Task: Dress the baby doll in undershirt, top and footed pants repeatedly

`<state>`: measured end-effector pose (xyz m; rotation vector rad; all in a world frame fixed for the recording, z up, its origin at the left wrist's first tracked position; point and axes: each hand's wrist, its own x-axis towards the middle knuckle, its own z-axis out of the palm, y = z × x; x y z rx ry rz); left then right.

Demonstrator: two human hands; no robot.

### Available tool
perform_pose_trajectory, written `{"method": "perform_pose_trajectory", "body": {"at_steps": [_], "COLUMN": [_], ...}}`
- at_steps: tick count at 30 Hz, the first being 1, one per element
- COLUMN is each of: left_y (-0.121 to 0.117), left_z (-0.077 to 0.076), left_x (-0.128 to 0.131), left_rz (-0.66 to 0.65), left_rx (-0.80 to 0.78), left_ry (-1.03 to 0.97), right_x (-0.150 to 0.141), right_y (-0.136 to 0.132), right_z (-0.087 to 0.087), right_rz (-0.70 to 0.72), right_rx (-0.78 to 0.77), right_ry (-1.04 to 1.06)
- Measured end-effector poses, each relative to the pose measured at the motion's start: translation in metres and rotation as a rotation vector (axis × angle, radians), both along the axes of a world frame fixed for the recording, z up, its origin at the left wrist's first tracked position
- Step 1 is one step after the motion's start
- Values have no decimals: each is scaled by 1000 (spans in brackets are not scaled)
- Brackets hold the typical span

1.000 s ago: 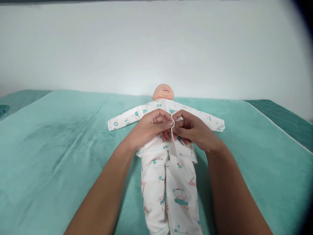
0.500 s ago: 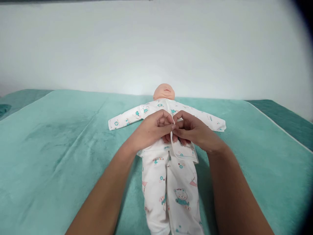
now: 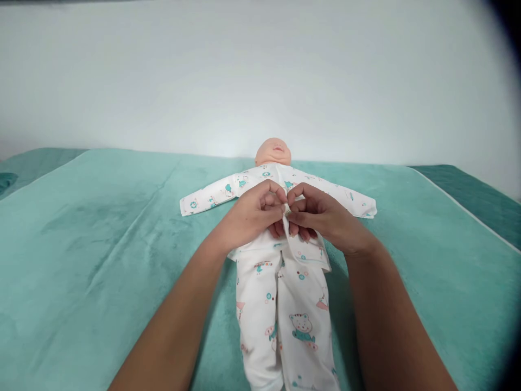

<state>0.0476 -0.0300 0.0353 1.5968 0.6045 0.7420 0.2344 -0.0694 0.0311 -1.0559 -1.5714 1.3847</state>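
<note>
Shirt (image 3: 303, 252), pinched at its front by your left hand (image 3: 253, 216) and right hand (image 3: 328, 218), seems mid-adjustment, calling next for steadiness.

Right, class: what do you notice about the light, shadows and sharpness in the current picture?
Head view: a soft bright patch on the wall behind the doll's head; a darker shadow on the blanket between the trousers and the right forearm; a blurred dark band at the upper right; fine detail between the fingertips looks too soft to read.
</note>
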Motion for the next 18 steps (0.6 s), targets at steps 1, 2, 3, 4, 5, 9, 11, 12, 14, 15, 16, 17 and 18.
{"method": "perform_pose_trajectory", "body": {"at_steps": [1, 2, 3, 4, 5, 9, 11, 12, 14, 15, 16, 17, 18], "left_y": [1, 2, 3, 4, 4, 6, 6, 5, 5, 5, 4, 4, 4], "left_z": [0, -1, -1, -1, -1, -2, -2, -2, -2, -1, -1, 0, 0], "left_x": [0, -1, -1, -1, -1, -2, -2, -2, -3, -4, -5, -5, -6], "left_rz": [-4, -7, -9, -10, -14, -27, -22, -21, -27, -34, -40, -46, -51], "left_rx": [-6, -12, -18, -23, -27, -24, -27, -34, -51, -59, -65, -70, -74], "left_ry": [-8, -16, -23, -29, -34, -43, -39, -38, -38, -38, -39, -39, -38], "right_x": [0, 0, 0, 0, 0, 0, 0, -1, -1, -1, -2, -2, -3], "right_y": [0, 0, 0, 0, 0, 0, 1, 1, 2, 2, 3, 3, 3], "right_z": [0, 0, 0, 0, 0, 0, -1, -1, -2, -2, -2, -3, -3], "right_rz": [3, 5, 6, 8, 10, 13, 1, -6, -23, -32, -42, -53, -63], "right_rx": [0, 0, 1, 1, 2, 1, 3, 5, 8, 10, 11, 13, 16], "right_ry": [6, 12, 18, 22, 27, 50, 70, 81, 105, 115, 122, 129, 134]}}
